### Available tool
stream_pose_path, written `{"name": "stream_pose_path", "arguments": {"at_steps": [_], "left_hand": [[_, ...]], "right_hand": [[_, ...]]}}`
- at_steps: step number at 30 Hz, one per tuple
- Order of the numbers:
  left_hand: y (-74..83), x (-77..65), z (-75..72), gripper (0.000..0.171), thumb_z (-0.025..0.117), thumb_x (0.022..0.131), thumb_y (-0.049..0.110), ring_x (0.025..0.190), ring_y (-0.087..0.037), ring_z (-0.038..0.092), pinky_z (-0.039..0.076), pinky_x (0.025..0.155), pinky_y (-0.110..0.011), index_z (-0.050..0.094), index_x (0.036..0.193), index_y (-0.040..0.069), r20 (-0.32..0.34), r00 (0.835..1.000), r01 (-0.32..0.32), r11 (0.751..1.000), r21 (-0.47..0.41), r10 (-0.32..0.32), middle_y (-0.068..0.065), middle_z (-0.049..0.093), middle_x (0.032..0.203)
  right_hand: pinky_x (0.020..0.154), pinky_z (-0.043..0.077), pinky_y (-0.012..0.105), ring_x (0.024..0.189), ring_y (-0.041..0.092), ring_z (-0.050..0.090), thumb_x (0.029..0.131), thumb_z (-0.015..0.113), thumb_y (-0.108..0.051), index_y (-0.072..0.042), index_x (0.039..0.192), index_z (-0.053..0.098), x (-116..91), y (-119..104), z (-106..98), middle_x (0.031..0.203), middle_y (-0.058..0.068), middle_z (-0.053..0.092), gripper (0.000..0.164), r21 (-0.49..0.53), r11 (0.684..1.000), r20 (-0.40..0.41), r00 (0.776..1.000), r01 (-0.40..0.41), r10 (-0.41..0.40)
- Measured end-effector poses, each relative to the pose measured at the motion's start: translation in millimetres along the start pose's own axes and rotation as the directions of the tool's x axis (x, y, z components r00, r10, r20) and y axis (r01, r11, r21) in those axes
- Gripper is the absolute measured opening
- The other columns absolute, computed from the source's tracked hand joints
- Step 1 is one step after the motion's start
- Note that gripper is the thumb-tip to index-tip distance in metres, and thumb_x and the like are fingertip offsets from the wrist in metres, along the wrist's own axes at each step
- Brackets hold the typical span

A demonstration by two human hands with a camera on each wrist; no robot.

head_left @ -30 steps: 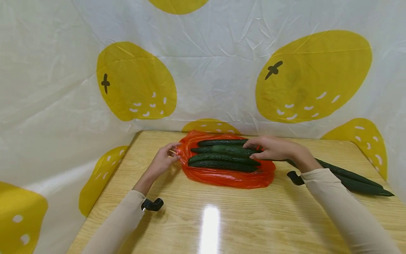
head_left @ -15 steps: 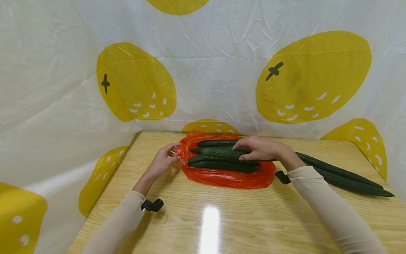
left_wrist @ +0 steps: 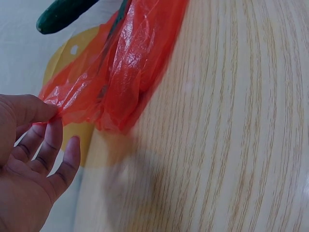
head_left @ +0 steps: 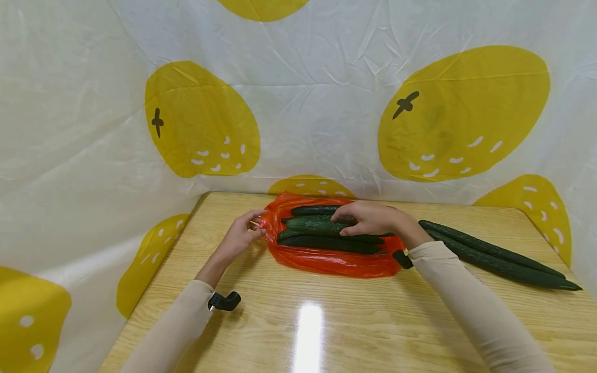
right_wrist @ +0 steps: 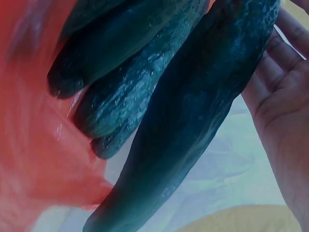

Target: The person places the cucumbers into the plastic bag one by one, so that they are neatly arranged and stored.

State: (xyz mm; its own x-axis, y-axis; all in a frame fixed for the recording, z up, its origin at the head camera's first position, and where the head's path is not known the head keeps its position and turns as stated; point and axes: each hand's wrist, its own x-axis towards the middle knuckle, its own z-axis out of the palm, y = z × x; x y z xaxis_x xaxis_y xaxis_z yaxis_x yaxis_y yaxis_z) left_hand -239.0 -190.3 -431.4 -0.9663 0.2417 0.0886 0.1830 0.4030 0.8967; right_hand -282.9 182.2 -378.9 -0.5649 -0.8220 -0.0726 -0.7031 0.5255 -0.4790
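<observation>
A red plastic bag [head_left: 336, 265] lies on the table with its top spread apart, and several dark green cucumbers [head_left: 326, 244] lie lengthwise in it. My left hand [head_left: 240, 235] pinches the bag's left edge between thumb and index finger, the other fingers spread loosely in the left wrist view. My right hand [head_left: 370, 217] grips another cucumber [right_wrist: 178, 106] over the row, fingers on its far side and thumb on the near side. In the right wrist view this cucumber slants in front of the others, its near end close to the red plastic.
Two long cucumbers [head_left: 494, 259] lie side by side on the wooden table [head_left: 373, 321] to the right, partly behind the right sleeve. A white cloth with yellow fruit shapes [head_left: 317, 119] hangs along the back and left edges. Small black cameras [head_left: 225, 300] sit on both wrists.
My right hand has moved left with its cucumber, farther over the row in the bag. More of the two cucumbers at the right now shows. My left hand has stayed on the bag's edge.
</observation>
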Motion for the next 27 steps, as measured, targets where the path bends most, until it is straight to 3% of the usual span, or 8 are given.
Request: {"name": "stream_pose_path", "arguments": {"at_steps": [5, 16, 22, 27], "left_hand": [[-10.7, 2.6, 0.5, 0.049, 0.066, 0.094, -0.005, 0.089, -0.025, 0.056, 0.053, 0.074, -0.039, 0.055, 0.141, -0.002, -0.020, 1.000, -0.010, 1.000, 0.009, 0.011, -0.022, 0.059, 0.113], [-10.4, 3.0, 0.0, 0.049, 0.067, 0.094, -0.003, 0.091, -0.027, 0.058, 0.052, 0.072, -0.029, 0.057, 0.141, 0.003, -0.017, 1.000, -0.008, 1.000, -0.003, 0.008, -0.020, 0.059, 0.113], [-11.0, 3.3, 0.6, 0.049, 0.067, 0.094, -0.004, 0.089, -0.023, 0.059, 0.054, 0.073, -0.036, 0.058, 0.141, 0.005, -0.025, 1.000, 0.001, 1.000, 0.006, -0.001, -0.016, 0.060, 0.111], [-12.4, 2.8, 1.0, 0.049, 0.068, 0.093, -0.004, 0.089, -0.023, 0.058, 0.054, 0.074, -0.038, 0.058, 0.140, 0.005, -0.030, 1.000, -0.005, 1.000, 0.007, 0.005, -0.015, 0.060, 0.111]], "right_hand": [[0.102, 0.050, 0.044, 0.121, 0.019, 0.062, 0.098, 0.069, -0.031, -0.015, 0.135, 0.063, 9, -3, 2, 0.133, 0.000, 0.065, 0.041, 0.022, 1.000, 0.018, 1.000, -0.004, 0.004], [0.102, 0.050, 0.044, 0.119, 0.019, 0.063, 0.098, 0.069, -0.029, -0.016, 0.134, 0.064, 26, -8, 9, 0.131, 0.000, 0.065, 0.038, 0.061, 0.998, 0.033, 0.999, 0.015, -0.017], [0.098, 0.052, 0.040, 0.109, 0.014, 0.064, 0.097, 0.070, -0.026, -0.015, 0.133, 0.063, 33, -7, 15, 0.125, -0.002, 0.066, 0.039, 0.121, 0.992, 0.043, 0.999, -0.022, 0.017], [0.095, 0.053, 0.039, 0.105, 0.014, 0.064, 0.097, 0.070, -0.026, -0.014, 0.132, 0.063, 38, -3, 22, 0.120, -0.002, 0.067, 0.038, 0.101, 0.994, 0.041, 0.998, -0.041, 0.037]]}}
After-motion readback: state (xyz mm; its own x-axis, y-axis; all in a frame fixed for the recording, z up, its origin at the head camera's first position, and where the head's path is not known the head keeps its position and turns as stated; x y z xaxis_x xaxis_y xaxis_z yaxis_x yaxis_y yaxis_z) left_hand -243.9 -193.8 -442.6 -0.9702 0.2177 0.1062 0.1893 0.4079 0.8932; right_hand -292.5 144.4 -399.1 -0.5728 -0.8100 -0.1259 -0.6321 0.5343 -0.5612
